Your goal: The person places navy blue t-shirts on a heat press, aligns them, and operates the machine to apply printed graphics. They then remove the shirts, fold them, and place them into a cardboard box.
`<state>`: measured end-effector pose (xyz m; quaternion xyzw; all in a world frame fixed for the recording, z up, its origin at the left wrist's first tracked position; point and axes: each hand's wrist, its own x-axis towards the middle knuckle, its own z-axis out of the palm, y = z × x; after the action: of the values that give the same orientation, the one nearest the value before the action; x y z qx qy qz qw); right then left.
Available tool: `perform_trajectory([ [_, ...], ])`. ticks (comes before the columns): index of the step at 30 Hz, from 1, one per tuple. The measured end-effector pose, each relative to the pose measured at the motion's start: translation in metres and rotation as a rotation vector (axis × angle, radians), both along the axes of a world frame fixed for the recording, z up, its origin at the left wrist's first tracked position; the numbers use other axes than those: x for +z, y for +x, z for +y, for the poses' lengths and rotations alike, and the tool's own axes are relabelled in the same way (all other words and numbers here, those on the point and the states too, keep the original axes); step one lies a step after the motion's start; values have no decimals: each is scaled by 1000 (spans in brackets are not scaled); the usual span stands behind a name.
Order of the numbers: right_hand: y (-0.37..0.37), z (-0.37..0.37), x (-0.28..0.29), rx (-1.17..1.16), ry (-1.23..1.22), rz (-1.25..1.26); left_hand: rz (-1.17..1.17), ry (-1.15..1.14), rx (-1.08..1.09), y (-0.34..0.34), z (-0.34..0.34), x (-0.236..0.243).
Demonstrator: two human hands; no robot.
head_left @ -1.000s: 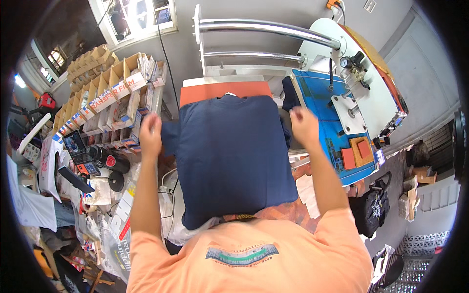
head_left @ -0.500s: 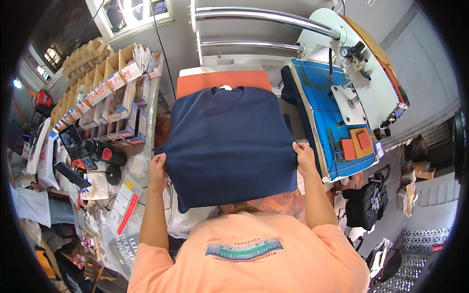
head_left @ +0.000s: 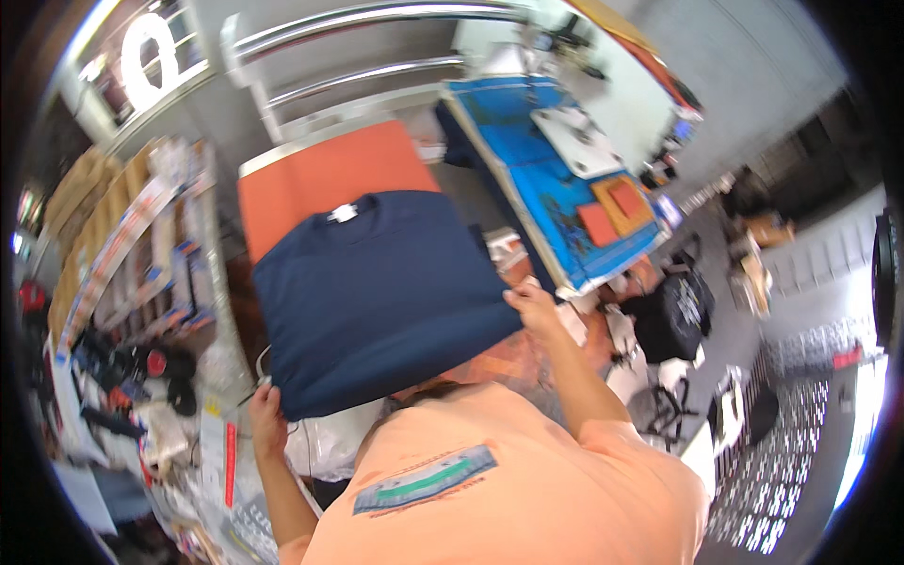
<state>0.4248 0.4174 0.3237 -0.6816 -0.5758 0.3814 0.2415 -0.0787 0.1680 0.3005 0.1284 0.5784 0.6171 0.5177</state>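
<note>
A navy sweatshirt [head_left: 386,292] with a ribbed collar and a small white neck label is stretched out before me. Its collar end lies over the orange pad [head_left: 330,174] of a heat press, and its near end reaches past the pad toward my body. My left hand [head_left: 268,416] pinches the near left corner, fingers closed on the cloth. On the other side my right hand [head_left: 533,307] grips the right edge. The underside of the garment and whatever lies beneath it are hidden.
Right of the pad stands a blue-covered press plate [head_left: 537,202] bearing small orange blocks [head_left: 598,224]. Metal rails [head_left: 377,24] run behind. At left, a cluttered table holds cardboard dividers [head_left: 104,245] and a dark camera-like device [head_left: 160,363]. A black bag [head_left: 673,315] sits at right.
The sweatshirt has come toward me, baring more of the orange pad. Both hands still hold it, the left now lower. The whole view has swung and tilted, with some blur.
</note>
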Motion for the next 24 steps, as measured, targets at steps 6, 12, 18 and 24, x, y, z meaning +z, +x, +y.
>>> perform_trajectory([
  [6, 23, 33, 68, -19, 507, -332, 545, -238, -50, -34, -22, -49],
  [12, 126, 117, 76, -47, 407, -1015, 561, -108, -39, -44, -5, -48],
  [18, 88, 113, 109, -94, 605, -862, 840, -97, -12, -18, 24, 20],
  [24, -119, 26, 70, 340, 478, 76, 834, 290, -197, 85, 118, 125],
])
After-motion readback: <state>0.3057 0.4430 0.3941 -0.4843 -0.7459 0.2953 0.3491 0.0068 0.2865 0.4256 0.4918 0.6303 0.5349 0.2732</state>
